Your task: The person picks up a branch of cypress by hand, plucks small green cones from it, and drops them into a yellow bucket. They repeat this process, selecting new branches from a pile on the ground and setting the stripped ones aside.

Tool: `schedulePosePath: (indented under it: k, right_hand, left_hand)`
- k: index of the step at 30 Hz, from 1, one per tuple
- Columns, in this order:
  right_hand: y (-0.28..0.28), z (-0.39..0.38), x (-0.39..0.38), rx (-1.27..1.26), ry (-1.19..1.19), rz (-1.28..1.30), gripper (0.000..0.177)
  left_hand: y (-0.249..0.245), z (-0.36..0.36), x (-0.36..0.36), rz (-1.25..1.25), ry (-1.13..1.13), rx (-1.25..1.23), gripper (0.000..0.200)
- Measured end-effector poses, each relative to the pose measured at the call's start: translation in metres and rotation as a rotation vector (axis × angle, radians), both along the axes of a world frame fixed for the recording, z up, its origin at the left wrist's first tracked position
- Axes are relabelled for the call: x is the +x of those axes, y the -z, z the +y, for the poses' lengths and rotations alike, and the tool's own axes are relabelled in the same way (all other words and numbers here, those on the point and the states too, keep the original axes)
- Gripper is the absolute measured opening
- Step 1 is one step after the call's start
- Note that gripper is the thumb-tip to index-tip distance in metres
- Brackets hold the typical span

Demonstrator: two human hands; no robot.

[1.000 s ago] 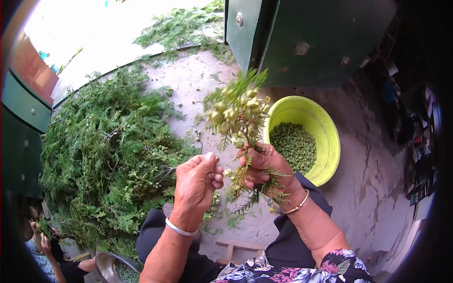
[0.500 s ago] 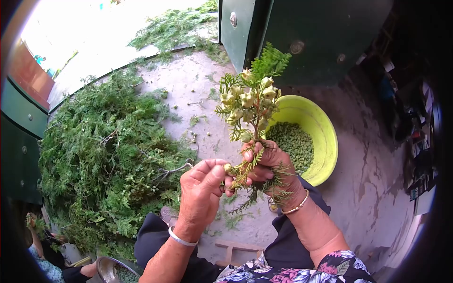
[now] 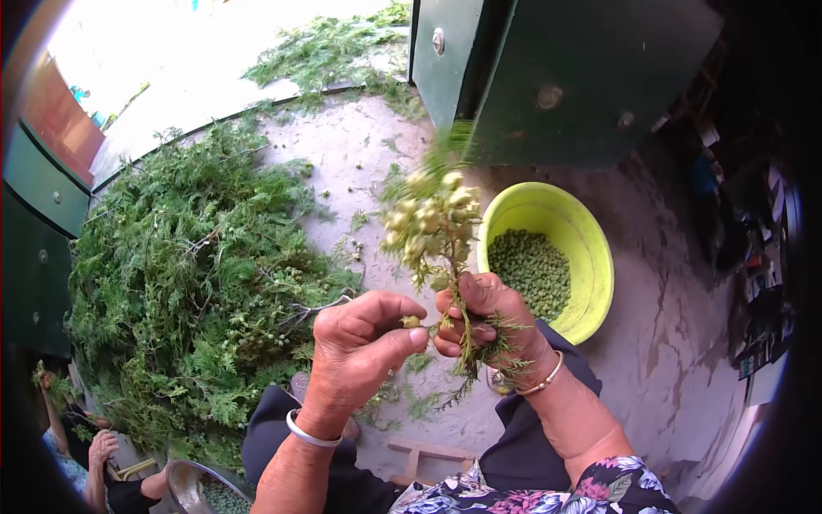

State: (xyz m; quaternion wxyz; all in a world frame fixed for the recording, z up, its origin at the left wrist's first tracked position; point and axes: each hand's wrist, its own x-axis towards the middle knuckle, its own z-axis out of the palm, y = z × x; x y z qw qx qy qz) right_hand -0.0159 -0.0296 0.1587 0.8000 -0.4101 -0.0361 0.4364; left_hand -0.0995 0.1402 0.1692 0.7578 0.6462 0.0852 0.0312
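My right hand point(image 3: 497, 317) is closed round the stem of a leafy conifer sprig point(image 3: 452, 240), held upright in front of me. Pale green cones cluster along its upper part, and its leafy tip is blurred by motion. Just left of the stem, my left hand point(image 3: 364, 347) pinches a small yellow-green cone point(image 3: 411, 322) between thumb and forefinger. Behind my right hand stands a yellow-green bucket point(image 3: 592, 283), part filled with small green cones point(image 3: 533, 270).
A large heap of cut conifer branches point(image 3: 197, 283) covers the floor at left. Green metal doors point(image 3: 591, 86) stand at the top. At lower left, another person's hand point(image 3: 103, 447) shows beside a metal bowl point(image 3: 184, 484) of cones. A wooden stool point(image 3: 415, 458) is below me.
My left hand has drawn slightly left from the sprig with the cone in its pinch. The sprig's top has swung left and blurred. The other person's hand has come into view.
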Motion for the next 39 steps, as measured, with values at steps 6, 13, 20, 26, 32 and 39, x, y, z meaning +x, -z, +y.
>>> schedulePosePath:
  k: [6,13,20,26,32,39]
  right_hand:
    - [0.003,0.000,0.002,0.046,-0.018,0.069,0.046]
    - [0.007,-0.005,0.010,0.094,-0.029,0.044,0.046]
    - [0.003,0.002,0.009,-0.013,-0.025,0.018,0.048]
    - [0.004,-0.002,0.007,-0.094,-0.041,-0.062,0.045]
    - [0.010,-0.006,0.009,0.089,-0.080,0.148,0.044]
    - [0.002,-0.001,0.003,-0.050,-0.065,0.025,0.046]
  left_hand:
    - [0.005,0.007,-0.005,-0.240,0.205,-0.587,0.015]
    - [0.020,0.022,0.001,0.064,-0.100,-0.906,0.032]
    - [0.012,-0.011,-0.004,0.224,-0.048,-0.549,0.015]
    - [0.013,-0.027,-0.006,0.118,0.000,-0.076,0.012]
    - [0.006,0.000,0.002,0.101,-0.085,-0.672,0.013]
    - [-0.007,0.012,0.004,0.092,-0.119,-0.813,0.026]
